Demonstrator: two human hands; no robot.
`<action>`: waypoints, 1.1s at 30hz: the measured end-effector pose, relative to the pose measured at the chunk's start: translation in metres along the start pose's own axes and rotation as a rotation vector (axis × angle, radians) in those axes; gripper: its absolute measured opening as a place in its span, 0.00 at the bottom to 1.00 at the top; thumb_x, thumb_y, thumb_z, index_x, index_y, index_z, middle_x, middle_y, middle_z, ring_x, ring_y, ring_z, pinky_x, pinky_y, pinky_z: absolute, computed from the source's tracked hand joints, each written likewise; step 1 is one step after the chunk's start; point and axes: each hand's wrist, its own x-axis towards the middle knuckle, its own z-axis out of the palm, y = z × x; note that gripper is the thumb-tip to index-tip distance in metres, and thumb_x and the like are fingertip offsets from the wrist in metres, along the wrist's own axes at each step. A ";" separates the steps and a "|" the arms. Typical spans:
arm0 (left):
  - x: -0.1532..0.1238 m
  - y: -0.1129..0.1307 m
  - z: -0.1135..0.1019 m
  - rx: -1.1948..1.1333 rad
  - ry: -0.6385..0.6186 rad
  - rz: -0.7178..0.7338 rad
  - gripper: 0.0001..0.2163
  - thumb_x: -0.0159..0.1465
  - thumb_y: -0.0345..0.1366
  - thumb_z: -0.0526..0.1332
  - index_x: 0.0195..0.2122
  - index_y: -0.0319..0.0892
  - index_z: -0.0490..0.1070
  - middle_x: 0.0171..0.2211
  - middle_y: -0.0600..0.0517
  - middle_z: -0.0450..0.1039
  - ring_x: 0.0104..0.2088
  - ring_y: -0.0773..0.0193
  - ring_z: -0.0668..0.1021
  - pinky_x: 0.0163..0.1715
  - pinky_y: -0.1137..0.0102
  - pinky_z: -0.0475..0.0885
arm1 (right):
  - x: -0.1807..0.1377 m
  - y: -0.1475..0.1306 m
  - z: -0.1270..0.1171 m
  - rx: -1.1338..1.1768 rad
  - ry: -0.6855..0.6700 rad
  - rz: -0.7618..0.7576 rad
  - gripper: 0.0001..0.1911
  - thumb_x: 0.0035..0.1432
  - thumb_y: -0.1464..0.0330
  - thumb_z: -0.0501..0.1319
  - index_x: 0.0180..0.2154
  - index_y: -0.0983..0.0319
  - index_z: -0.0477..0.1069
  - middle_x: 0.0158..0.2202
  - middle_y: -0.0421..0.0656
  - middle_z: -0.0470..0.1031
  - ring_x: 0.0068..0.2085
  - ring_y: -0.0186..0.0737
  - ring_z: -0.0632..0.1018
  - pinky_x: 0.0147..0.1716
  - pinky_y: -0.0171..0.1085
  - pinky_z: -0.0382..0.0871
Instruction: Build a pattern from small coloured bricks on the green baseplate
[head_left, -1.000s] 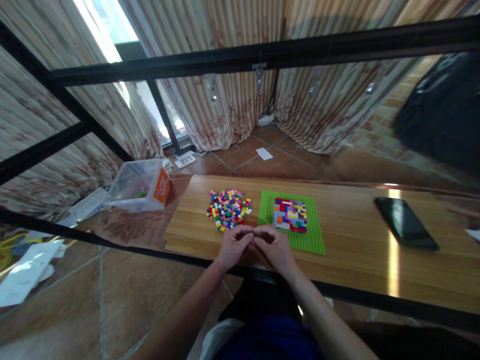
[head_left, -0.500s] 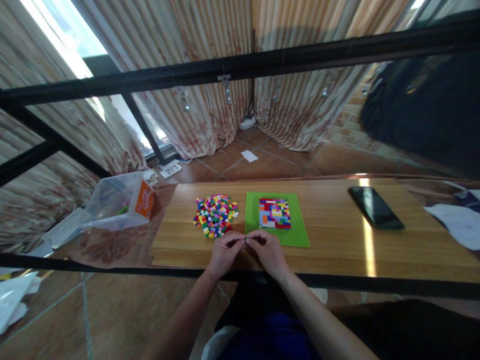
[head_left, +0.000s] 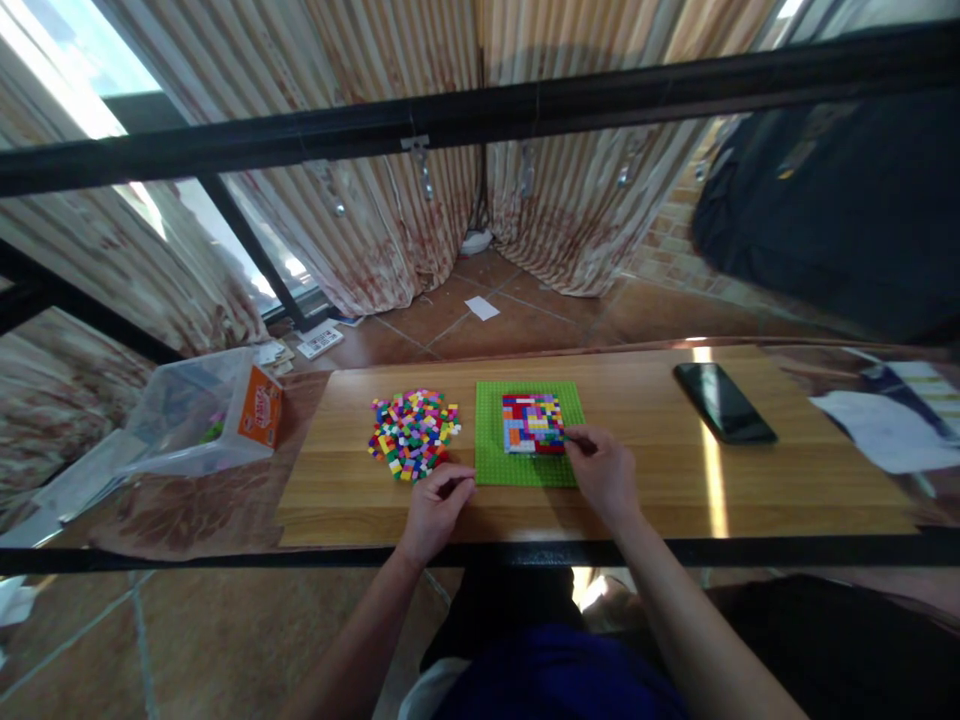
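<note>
Room: striped cream fabric curtains (head_left: pixel 405 220), brown tiled floor (head_left: pixel 240 640). One long wood-grain tabletop (head_left: pixel 750 490). One clear plastic bin (head_left: pixel 232 452) at far nine o'clock from one square green studded baseplate (head_left: pixel 491 440). One heap of small multicoloured plastic bricks (head_left: pixel 412 432), nine o'clock, too many to count. One black rectangular phone (head_left: pixel 724 402), three o'clock. Left hand (head_left: pixel 435 508), eight o'clock, loosely curled, contents undeterminable. Right hand (head_left: pixel 606 472), four o'clock, pinched nearly closed at the right edge of one multicoloured brick build (head_left: pixel 525 425) on the baseplate; contents indistinct.

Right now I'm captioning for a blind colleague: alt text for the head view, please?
A person's right hand is at the right edge of a multicoloured brick build on a green baseplate; the left hand is near a loose brick pile.
</note>
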 end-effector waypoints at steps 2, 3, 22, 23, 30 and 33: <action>0.000 0.001 0.000 0.012 0.001 0.001 0.07 0.60 0.38 0.65 0.36 0.41 0.78 0.31 0.52 0.75 0.28 0.67 0.76 0.29 0.73 0.72 | 0.000 -0.002 0.005 -0.043 0.004 -0.026 0.12 0.54 0.63 0.58 0.36 0.60 0.77 0.36 0.48 0.81 0.35 0.44 0.79 0.39 0.44 0.72; 0.000 0.002 0.000 0.018 0.002 0.002 0.07 0.60 0.38 0.65 0.36 0.41 0.78 0.31 0.51 0.75 0.29 0.67 0.76 0.29 0.73 0.72 | 0.000 -0.003 0.007 -0.055 0.007 -0.035 0.12 0.55 0.63 0.58 0.36 0.60 0.77 0.36 0.48 0.81 0.35 0.44 0.79 0.39 0.43 0.72; -0.001 0.002 0.002 0.068 0.020 0.026 0.07 0.61 0.37 0.65 0.36 0.41 0.79 0.32 0.51 0.76 0.30 0.66 0.77 0.31 0.72 0.72 | -0.003 -0.008 0.008 -0.094 0.008 -0.077 0.14 0.59 0.61 0.57 0.39 0.61 0.77 0.37 0.48 0.81 0.36 0.45 0.80 0.40 0.43 0.71; -0.001 0.002 0.002 0.068 0.020 0.026 0.07 0.61 0.37 0.64 0.37 0.41 0.79 0.32 0.51 0.76 0.31 0.66 0.77 0.31 0.72 0.72 | -0.004 -0.008 0.008 -0.108 0.011 -0.082 0.14 0.59 0.61 0.56 0.39 0.61 0.77 0.37 0.49 0.81 0.37 0.45 0.80 0.40 0.43 0.71; -0.001 0.001 0.002 0.059 0.015 0.030 0.07 0.61 0.37 0.64 0.37 0.41 0.79 0.32 0.51 0.77 0.30 0.66 0.77 0.31 0.72 0.72 | -0.004 -0.012 0.007 -0.165 0.021 -0.071 0.16 0.61 0.58 0.56 0.39 0.61 0.78 0.37 0.49 0.82 0.36 0.47 0.80 0.39 0.43 0.70; -0.001 0.000 0.002 0.059 0.019 0.028 0.07 0.61 0.38 0.64 0.37 0.42 0.79 0.32 0.50 0.77 0.31 0.66 0.77 0.31 0.72 0.72 | -0.004 -0.012 0.007 -0.161 0.019 -0.053 0.17 0.60 0.58 0.56 0.39 0.61 0.78 0.37 0.50 0.82 0.37 0.47 0.80 0.39 0.44 0.70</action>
